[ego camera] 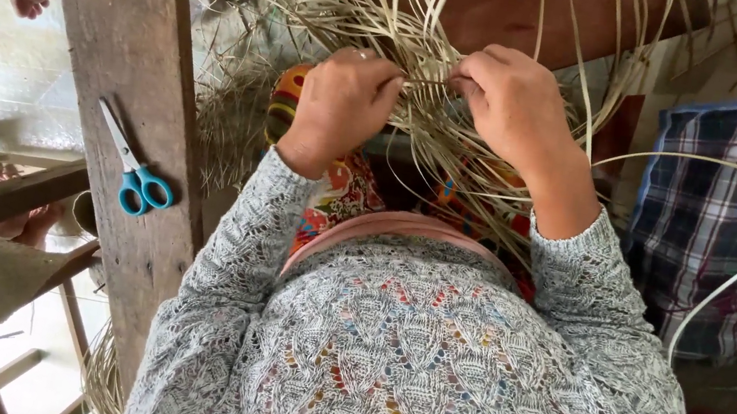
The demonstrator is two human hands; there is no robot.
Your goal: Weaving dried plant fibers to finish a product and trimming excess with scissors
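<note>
— Beside the wooden beam, what's happening?
— Both hands clamp pale straw strips: left hand and right hand, close together.
— And on the beam?
— Blue-handled scissors, left of the strips.

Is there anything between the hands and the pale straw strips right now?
Nothing visible. The left hand and right hand are already on the straw strips, fingers closed around them. The scissors lie apart on the wooden beam.
</note>
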